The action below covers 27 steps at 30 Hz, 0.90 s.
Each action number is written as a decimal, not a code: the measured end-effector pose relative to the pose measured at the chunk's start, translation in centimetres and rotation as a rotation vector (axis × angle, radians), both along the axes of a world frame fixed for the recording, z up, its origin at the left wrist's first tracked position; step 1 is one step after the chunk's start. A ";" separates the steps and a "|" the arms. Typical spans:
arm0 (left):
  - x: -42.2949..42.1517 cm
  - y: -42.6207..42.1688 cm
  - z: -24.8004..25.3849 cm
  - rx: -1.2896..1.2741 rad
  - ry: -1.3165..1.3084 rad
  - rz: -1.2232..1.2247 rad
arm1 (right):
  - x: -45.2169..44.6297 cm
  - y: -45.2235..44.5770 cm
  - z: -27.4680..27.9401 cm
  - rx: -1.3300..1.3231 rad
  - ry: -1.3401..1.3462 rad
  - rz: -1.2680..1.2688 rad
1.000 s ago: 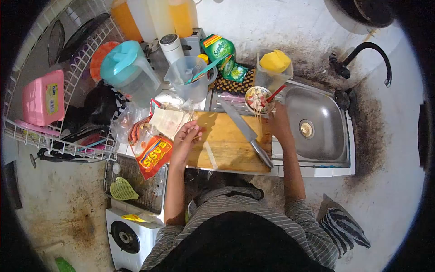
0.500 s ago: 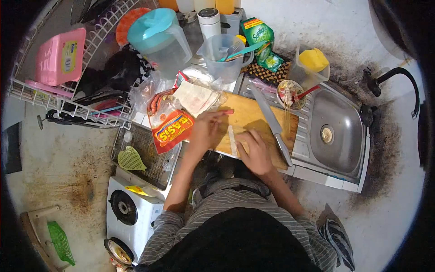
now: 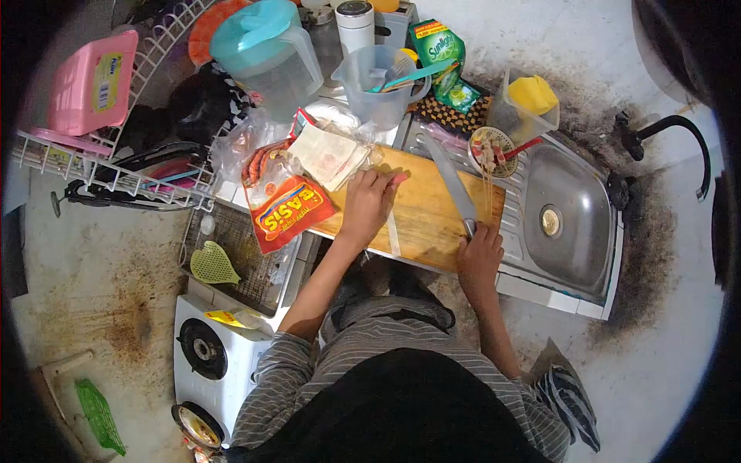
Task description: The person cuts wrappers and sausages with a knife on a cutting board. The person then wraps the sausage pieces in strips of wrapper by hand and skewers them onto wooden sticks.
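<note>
Over the rectangular yellow-brown wooden board point(image 3: 432, 228), the right hand point(image 3: 481, 256) has just curled its fingers onto the long silver knife point(image 3: 452, 184), while the left hand point(image 3: 367, 207), fingertips nearly closed, pinches a small pinkish-red piece point(image 3: 400, 177), occupying both.

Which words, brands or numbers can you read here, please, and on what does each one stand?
"Sunlight", on the green pouch.
"BASIS", on the red packet.
Too small or blurred to read: the label on the pink box, the print on the pale sheets, and the smaller lines on the pouch and packet.
</note>
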State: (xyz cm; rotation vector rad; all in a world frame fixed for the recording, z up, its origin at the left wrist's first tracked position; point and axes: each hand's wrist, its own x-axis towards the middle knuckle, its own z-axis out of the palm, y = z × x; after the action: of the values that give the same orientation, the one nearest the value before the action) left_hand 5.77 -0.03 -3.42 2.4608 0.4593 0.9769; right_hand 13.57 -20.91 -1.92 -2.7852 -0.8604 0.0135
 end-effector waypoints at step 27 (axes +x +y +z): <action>-0.2 -0.5 -1.3 -0.083 0.018 0.072 | -2.3 -3.8 9.0 -0.321 0.482 0.147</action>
State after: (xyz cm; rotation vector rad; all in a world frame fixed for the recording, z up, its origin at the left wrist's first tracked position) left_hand 5.56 -0.49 -4.76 2.3952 0.5859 0.9456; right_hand 11.27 -24.73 7.12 -2.7884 -0.9923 0.8778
